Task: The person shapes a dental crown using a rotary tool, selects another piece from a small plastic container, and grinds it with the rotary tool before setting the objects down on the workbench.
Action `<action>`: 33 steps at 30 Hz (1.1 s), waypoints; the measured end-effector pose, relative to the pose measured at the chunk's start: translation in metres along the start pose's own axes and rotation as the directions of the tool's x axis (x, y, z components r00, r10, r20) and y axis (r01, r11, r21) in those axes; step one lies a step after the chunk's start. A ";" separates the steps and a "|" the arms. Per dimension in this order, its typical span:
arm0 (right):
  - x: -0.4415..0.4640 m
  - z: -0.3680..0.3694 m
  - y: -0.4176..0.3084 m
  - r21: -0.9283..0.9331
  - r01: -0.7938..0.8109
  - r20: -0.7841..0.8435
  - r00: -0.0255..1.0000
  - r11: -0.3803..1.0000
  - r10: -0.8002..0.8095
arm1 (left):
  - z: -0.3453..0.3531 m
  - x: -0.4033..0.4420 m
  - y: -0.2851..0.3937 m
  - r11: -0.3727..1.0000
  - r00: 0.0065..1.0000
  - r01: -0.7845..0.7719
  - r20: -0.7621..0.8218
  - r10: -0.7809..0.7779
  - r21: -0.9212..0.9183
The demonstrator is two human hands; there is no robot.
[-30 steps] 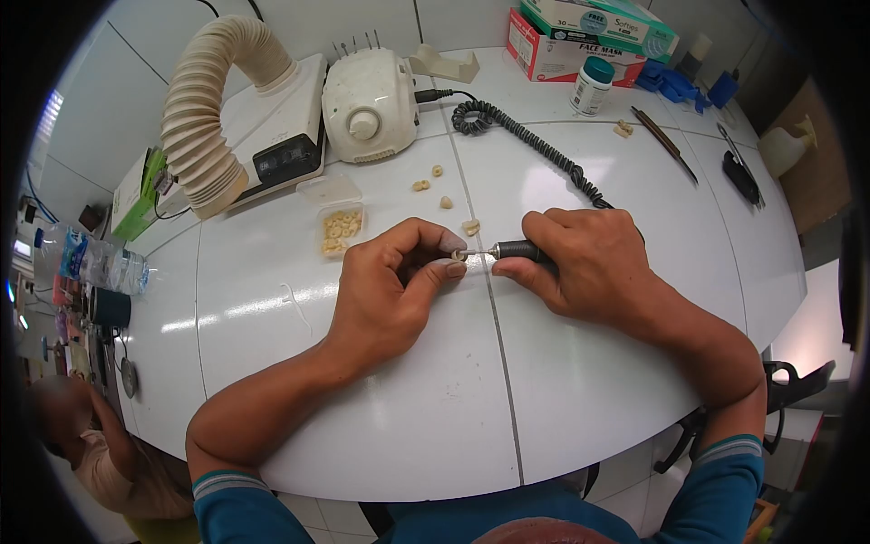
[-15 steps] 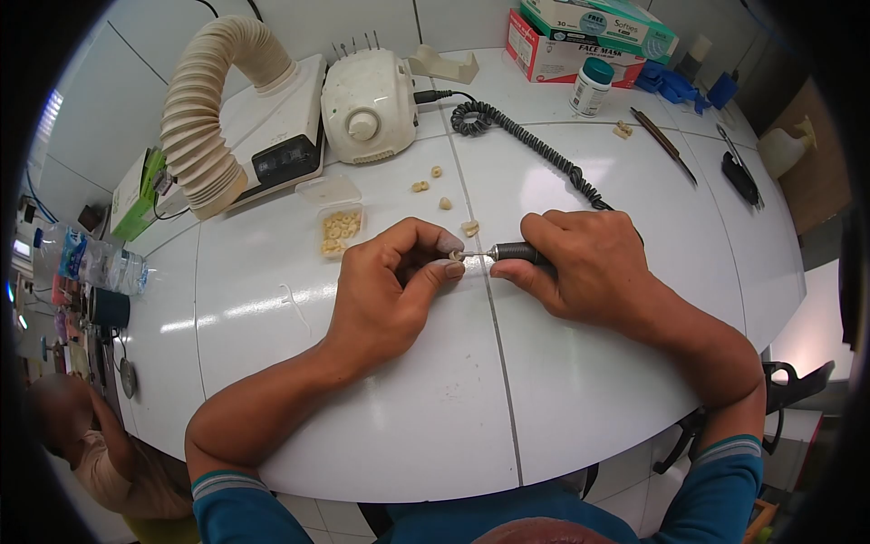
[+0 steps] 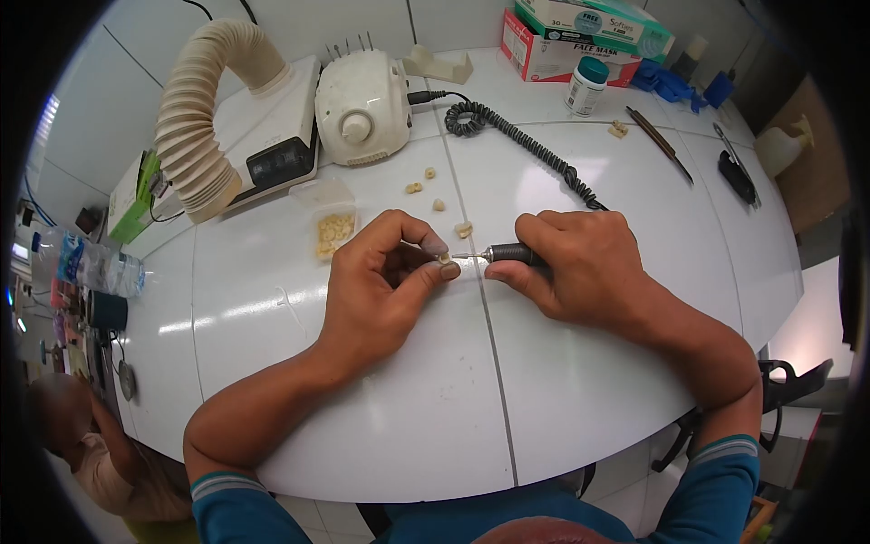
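Note:
Between the thumb and fingertips of my left hand (image 3: 376, 281) is a small cream dental crown (image 3: 445, 259), partly covered by the fingers. My right hand (image 3: 584, 263) is wrapped round the dark grip of a rotary handpiece (image 3: 514, 255). Its thin bur points left and meets the crown, or comes very close to it. A coiled black cord (image 3: 526, 145) runs from the handpiece's side up to a white control unit (image 3: 362, 109) with a round knob. Several more tooth-like pieces (image 3: 464, 230) lie just beyond my left fingertips.
A small clear box (image 3: 335, 234) of yellowish pieces stands open beyond my left hand. Behind it is a ribbed suction hose (image 3: 195, 118). Mask boxes (image 3: 571, 45), a white bottle (image 3: 587, 86) and slim tools (image 3: 660, 145) lie at the back right. Another person (image 3: 100, 444) sits at lower left.
My left hand and the crown have shifted slightly left and turned a little. The handpiece stays at the crown in my right hand. The whole view has moved slightly.

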State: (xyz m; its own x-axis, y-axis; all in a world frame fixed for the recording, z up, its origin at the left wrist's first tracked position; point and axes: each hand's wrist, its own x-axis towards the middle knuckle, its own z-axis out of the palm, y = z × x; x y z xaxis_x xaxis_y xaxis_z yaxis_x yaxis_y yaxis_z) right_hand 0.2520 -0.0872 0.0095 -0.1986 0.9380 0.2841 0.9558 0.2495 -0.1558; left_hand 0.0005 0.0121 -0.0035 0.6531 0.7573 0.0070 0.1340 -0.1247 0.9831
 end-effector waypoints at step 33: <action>0.001 -0.001 0.002 -0.002 0.027 0.027 0.999 1.000 -0.027 | 0.000 -0.001 0.000 0.999 0.998 0.034 0.061 -0.034 -0.004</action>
State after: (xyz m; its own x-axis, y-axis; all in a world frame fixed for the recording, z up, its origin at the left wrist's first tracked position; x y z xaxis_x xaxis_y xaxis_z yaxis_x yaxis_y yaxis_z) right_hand 0.2538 -0.0864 0.0106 -0.2297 0.9371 0.2628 0.9506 0.2739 -0.1458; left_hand -0.0001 0.0118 -0.0038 0.6923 0.7206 -0.0375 0.1534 -0.0963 0.9835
